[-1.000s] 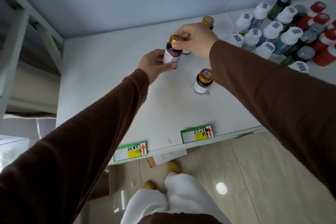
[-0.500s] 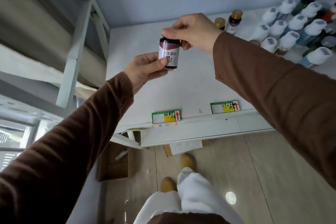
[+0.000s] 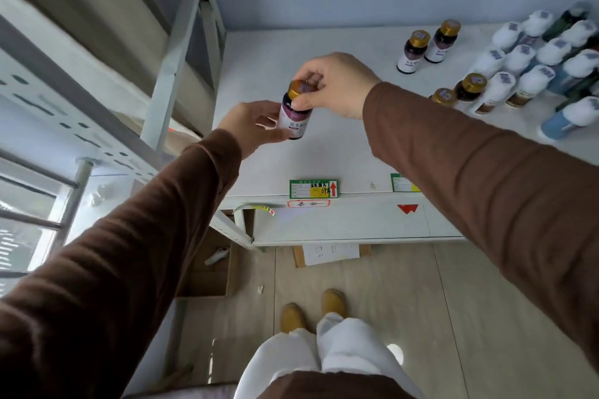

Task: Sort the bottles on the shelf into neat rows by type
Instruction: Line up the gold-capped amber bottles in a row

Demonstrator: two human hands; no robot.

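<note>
Bottle [image 3: 295,115] is dark purple glass, gold cap, white-and-purple label, held above the shelf [image 3: 340,152]. Right hand [image 3: 337,86] pinches the cap; just below, left hand [image 3: 251,126] grips the body.

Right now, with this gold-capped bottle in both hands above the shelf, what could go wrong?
1. The right hand only pinches the cap of the gold-capped bottle, and the left hand holds its lower body lightly; letting go early could drop it onto the white shelf or the floor.
2. The white-capped bottles stand tightly packed with two gold-capped ones at their edge; the right sleeve could tip them.
</note>
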